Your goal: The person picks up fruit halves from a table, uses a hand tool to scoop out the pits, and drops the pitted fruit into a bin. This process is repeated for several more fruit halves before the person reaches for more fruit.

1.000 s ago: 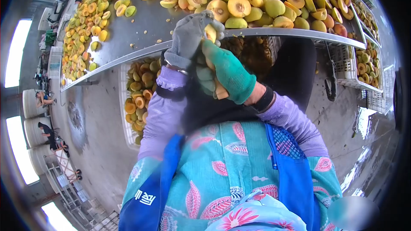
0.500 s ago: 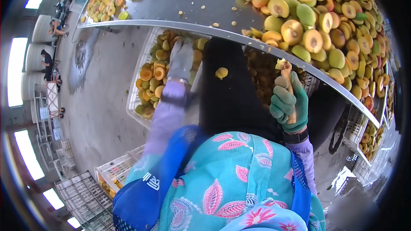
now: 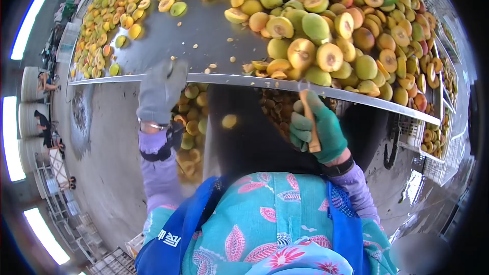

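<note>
A wooden-handled tool (image 3: 310, 122) stands nearly upright, its top leaning slightly toward eleven o'clock, just below the front edge of the desk (image 3: 178, 28). The right hand (image 3: 327, 131), in a green glove, has its grip closed around the handle; the tool's tip is too blurred to make out. Between nine and ten o'clock from the tool, the left hand (image 3: 162, 91), in a grey glove, is over the desk's metal edge. Its fingers are blurred, so I cannot tell whether that grip is open or closed, or whether it has anything in it.

From twelve to two o'clock, a heap of fruit (image 3: 330, 57), much of it halved, lies on the desk close to the edge. More halves (image 3: 122, 15) spread out at ten o'clock, with small scraps (image 3: 195, 46) in between. At nine o'clock, a pale piece of fruit (image 3: 229, 121) shows against a dark trouser leg (image 3: 239, 145), and beyond it more fruit (image 3: 191, 126) sits below the desk. A white crate (image 3: 411, 131) stands at three o'clock. Far off at nine o'clock, two people (image 3: 45, 127) are beside big pale tubs (image 3: 29, 113).
</note>
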A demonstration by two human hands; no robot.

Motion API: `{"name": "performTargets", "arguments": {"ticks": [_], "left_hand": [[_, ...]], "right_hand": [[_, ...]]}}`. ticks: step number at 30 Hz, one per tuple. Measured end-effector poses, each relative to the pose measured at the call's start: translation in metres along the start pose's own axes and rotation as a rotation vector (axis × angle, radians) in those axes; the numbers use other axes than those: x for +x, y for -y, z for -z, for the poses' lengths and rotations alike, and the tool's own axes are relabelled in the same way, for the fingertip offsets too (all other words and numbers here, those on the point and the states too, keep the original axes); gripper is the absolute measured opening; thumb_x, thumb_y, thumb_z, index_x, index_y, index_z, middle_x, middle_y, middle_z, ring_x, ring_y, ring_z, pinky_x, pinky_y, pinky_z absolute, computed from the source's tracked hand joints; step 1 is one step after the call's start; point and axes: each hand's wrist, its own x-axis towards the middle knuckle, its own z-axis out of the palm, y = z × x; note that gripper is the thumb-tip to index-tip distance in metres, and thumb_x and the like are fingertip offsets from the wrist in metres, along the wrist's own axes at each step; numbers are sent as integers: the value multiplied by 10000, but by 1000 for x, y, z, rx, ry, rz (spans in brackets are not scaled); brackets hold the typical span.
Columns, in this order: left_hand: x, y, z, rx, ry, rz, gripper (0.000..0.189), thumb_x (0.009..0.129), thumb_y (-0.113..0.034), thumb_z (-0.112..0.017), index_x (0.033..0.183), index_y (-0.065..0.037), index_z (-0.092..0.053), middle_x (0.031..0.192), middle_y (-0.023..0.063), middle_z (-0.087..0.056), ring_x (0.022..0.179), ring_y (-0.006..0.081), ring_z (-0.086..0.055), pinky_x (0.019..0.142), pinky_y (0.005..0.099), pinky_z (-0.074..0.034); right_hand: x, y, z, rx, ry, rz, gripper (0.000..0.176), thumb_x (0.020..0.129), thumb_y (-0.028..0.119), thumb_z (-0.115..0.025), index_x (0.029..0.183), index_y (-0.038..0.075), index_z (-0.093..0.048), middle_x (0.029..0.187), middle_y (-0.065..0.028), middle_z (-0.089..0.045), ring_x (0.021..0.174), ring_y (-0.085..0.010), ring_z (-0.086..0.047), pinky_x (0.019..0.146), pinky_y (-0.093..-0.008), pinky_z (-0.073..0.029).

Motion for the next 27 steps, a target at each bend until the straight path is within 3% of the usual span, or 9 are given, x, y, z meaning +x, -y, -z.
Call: {"name": "performTargets", "arguments": {"ticks": [3,5,6,7,9,12,18,24,27], "left_hand": [[49,-84,-37,75,-24,-436,311,806,-228,-615,1084,-88,-619,1036,176,-614,956,344,-589,831,389,-470],[95,-113,-87,-10,87,-692,507,774,-269,-639,1244,-106,-540,1176,217,-561,1108,360,-538,959,411,-427],[98,-135,-97,-103,139,-634,466,768,-240,-645,1198,-79,-562,1149,213,-563,1069,370,-539,940,416,-432],[99,-135,-87,77,54,-878,464,774,-216,-645,1206,-71,-558,1119,188,-574,1016,340,-565,894,410,-456],[65,-165,-53,-457,301,-65,403,821,-145,-627,1211,-70,-562,1019,104,-593,859,223,-615,730,357,-518],[33,-136,-78,-1177,353,-52,346,857,-123,-615,1196,-71,-568,1004,74,-598,792,169,-613,667,323,-530],[-7,-131,-104,-604,-103,-539,278,924,-122,-604,1193,-50,-613,1094,24,-647,966,146,-617,821,303,-516],[-28,-153,-87,-671,255,-25,336,888,-78,-612,1223,-79,-592,1130,84,-630,1032,142,-611,812,274,-530],[-39,-142,-94,-1288,315,51,340,864,-69,-643,1193,-20,-571,1082,63,-617,943,119,-608,759,250,-523]], "right_hand": [[-1,-3,-1,-63,-14,35,382,975,493,-439,912,124,-512,591,29,-439,430,-100,-410,383,-248,-344],[-6,-4,-9,-575,-48,413,364,982,466,-444,902,117,-511,603,26,-453,436,-87,-403,384,-238,-332],[-7,1,-8,-756,-54,560,333,982,422,-451,916,102,-515,612,8,-456,458,-114,-413,404,-259,-340],[-8,5,-7,-933,-89,713,301,981,377,-458,931,87,-519,621,-10,-459,479,-140,-424,423,-279,-348],[6,11,3,-1098,-133,942,203,973,227,-480,998,33,-536,643,-78,-455,559,-258,-476,498,-373,-391],[24,14,-1,-1195,-253,927,245,977,250,-489,950,10,-535,665,-191,-531,615,-385,-547,570,-457,-434],[21,-1,-7,-1120,-289,859,370,961,368,-512,876,8,-540,711,-226,-602,653,-388,-596,578,-466,-442],[39,7,-4,-927,-556,922,343,970,346,-511,873,20,-556,714,-182,-604,636,-325,-589,562,-399,-451],[21,2,-7,-834,-389,907,317,972,328,-514,892,24,-552,683,-168,-591,588,-330,-588,535,-415,-443]]}}
